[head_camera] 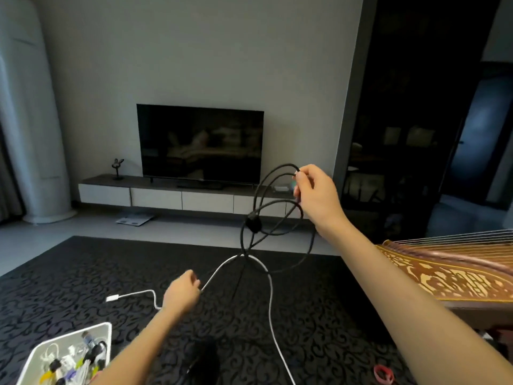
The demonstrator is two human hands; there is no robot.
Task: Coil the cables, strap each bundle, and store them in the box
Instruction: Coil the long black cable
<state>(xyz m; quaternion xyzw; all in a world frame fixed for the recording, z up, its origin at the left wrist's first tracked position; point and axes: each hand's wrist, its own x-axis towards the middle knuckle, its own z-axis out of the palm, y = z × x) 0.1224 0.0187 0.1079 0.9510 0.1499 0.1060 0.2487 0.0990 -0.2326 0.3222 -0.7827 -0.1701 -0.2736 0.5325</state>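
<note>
Head view: right hand (313,193) is raised in front of the television (200,143), fingers (301,177) curled and pinching the top of several loose loops of black cable (313,240). Left hand (181,293) sits lower, just above the dark patterned surface (83,273), fingers closed on a white cable (270,295). The white cable rises from the left hand, crosses the bottom of the black loops where the two appear hooked together, then falls toward the near edge of the frame. Its flat white connector (112,298) lies on the surface to the left. Step in hand is judged to be separation of the two cables ahead of coiling. Recommended procedure: hold the black loops high and steady, draw the white cable out through the crossing with a light pull, and stop if the loops tighten. Add no turns until the crossing is free, and keep loops equal in size so the strap seats flat. Black cable is round, matte and springy, standing open in uneven ovals, with a thicker dark lump (253,222) on one strand — strap or fitting, cannot be told. White cable is thin, smooth and limp. Box (109,340) — a white rectangular tray with a rounded rim — stands at the near left, holding small bundles with coloured ties. A red band (384,373) lies on the surface at the near right, near a wooden stringed instrument (444,270).
</note>
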